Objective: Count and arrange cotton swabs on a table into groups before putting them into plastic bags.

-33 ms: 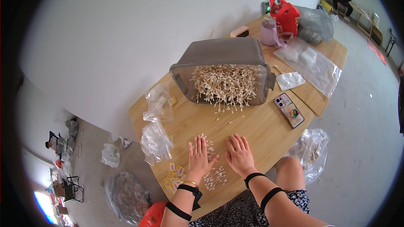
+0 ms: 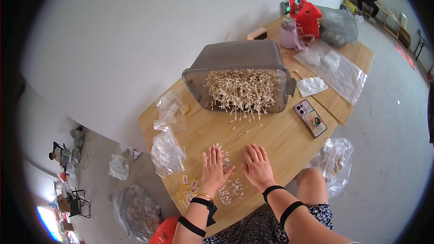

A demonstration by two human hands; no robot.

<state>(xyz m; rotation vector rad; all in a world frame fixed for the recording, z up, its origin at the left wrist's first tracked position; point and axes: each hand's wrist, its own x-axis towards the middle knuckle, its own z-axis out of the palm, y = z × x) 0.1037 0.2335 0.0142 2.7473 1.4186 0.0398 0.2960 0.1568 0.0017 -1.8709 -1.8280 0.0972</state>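
My left hand (image 2: 214, 170) lies flat on the wooden table, fingers stretched out, partly over some cotton swabs whose tips show past the fingers and beside the thumb. Just below it is a loose pile of cotton swabs (image 2: 231, 191). To the right, my right hand (image 2: 258, 166) rests palm down on bare wood, fingers extended and holding nothing. Beyond both hands a grey plastic bin (image 2: 239, 54) lies on its side, its mouth toward me, with a heap of cotton swabs (image 2: 244, 89) inside. A few swabs have spilled in front of it.
Clear plastic bags (image 2: 168, 152) and small yellow-and-white packets (image 2: 185, 193) lie on the left. A phone (image 2: 310, 118), a white tissue (image 2: 312, 86) and a large clear bag (image 2: 337, 70) are on the right. A lilac bottle (image 2: 289, 36) and red bag (image 2: 308, 20) stand at the back.
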